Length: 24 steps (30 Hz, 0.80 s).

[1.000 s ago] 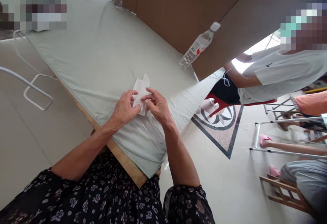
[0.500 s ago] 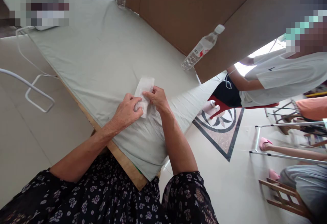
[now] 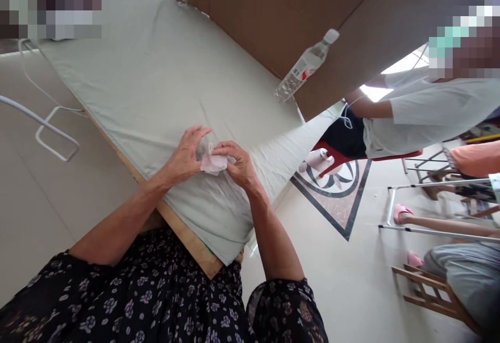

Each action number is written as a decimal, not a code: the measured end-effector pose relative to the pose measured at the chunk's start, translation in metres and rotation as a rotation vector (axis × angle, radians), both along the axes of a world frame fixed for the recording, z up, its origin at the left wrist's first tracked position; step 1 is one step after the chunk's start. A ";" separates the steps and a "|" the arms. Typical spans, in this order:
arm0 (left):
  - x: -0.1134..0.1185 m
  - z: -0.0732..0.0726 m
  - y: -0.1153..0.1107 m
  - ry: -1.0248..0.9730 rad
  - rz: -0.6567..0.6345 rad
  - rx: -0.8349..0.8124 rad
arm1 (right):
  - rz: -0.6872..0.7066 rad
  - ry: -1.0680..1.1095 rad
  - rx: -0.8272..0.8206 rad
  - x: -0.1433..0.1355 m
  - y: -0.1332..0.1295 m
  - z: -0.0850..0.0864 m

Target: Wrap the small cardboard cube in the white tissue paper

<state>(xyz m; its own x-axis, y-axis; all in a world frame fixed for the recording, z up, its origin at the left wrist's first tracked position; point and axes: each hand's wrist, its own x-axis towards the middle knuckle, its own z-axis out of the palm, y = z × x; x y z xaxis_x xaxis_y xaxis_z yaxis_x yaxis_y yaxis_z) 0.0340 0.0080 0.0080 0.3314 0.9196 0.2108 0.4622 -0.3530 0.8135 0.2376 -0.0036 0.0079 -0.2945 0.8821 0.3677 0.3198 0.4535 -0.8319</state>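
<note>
The folded sheet [image 3: 214, 163] is thin, white and crinkled, faintly see-through; whether paper or soft plastic cannot be told. Beneath it, the tablecloth [image 3: 128, 82] is matt woven cloth, wrinkled, with a slight sheen towards the near corner. The table edge [image 3: 193, 236] is bare, pale wood. At the far side, the carton [image 3: 250, 14] is dull brown cardboard, while the water bottle [image 3: 307, 68] is glossy clear plastic with a smooth printed label. Near, the dress [image 3: 183, 301] is soft printed fabric, sheer at the sleeves. At right, the stool [image 3: 429, 291] is slatted wood above smooth, glossy floor tiles [image 3: 312, 259].
</note>
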 end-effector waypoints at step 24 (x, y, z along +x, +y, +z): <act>-0.013 0.020 0.006 -0.177 -0.202 -0.333 | -0.246 -0.114 -0.205 -0.013 -0.013 -0.004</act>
